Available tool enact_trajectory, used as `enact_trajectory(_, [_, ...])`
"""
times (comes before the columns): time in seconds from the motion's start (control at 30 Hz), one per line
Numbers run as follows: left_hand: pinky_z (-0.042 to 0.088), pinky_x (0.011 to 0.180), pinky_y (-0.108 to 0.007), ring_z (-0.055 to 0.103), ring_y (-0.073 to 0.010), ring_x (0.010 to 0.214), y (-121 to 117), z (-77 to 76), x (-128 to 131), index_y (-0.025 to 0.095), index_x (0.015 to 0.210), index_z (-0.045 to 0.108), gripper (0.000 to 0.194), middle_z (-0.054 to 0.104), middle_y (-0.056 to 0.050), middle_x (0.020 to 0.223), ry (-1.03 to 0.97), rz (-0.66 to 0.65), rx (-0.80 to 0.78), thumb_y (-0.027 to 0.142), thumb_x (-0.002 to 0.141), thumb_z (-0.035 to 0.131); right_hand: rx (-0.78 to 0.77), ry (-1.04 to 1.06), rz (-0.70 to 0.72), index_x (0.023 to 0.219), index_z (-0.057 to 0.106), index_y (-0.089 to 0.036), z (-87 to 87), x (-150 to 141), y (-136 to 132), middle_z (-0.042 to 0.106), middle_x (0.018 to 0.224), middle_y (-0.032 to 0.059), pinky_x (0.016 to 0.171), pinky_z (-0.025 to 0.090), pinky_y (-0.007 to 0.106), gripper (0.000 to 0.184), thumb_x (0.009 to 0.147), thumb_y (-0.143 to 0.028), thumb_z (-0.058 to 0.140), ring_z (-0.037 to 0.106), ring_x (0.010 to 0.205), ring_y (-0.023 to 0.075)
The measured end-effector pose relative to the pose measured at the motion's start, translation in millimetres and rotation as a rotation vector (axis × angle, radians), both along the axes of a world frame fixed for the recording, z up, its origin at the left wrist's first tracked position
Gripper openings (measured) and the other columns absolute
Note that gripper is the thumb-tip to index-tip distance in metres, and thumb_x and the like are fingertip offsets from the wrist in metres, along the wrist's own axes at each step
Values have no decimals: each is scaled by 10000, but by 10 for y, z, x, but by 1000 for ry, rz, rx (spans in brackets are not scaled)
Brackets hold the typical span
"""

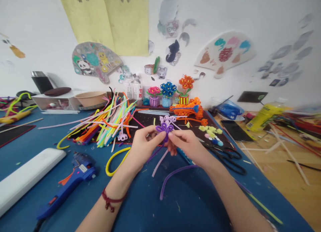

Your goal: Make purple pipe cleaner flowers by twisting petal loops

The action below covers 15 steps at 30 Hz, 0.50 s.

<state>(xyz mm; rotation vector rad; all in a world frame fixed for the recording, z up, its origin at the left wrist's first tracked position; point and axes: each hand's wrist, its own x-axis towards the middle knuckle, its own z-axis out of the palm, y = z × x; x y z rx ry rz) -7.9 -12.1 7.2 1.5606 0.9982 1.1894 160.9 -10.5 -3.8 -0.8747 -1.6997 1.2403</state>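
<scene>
Left hand fingers (160,138) and right hand fingers (177,137) are pinching a purple flower (164,129). Left of it, a blue glue gun (68,188) is lying.

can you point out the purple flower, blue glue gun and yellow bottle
Purple flower (164,128): head view, middle of its petals.
Blue glue gun (67,189): head view, on its handle.
Yellow bottle (266,115): head view, on its body.

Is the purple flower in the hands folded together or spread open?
Spread open: the purple flower has its loops fanned apart, between the left hand and right hand.
</scene>
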Motion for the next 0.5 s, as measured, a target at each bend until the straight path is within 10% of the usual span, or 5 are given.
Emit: enact_trajectory(0.5, [372, 567, -240, 469, -129, 619, -12, -20, -2, 138, 764, 677, 266, 609, -23, 683, 217, 18, 122, 393, 817, 621, -43, 103, 47, 543, 484, -174, 13, 74, 1, 448, 464, -40, 422, 294, 227, 468, 889, -482, 553, 402, 421, 84])
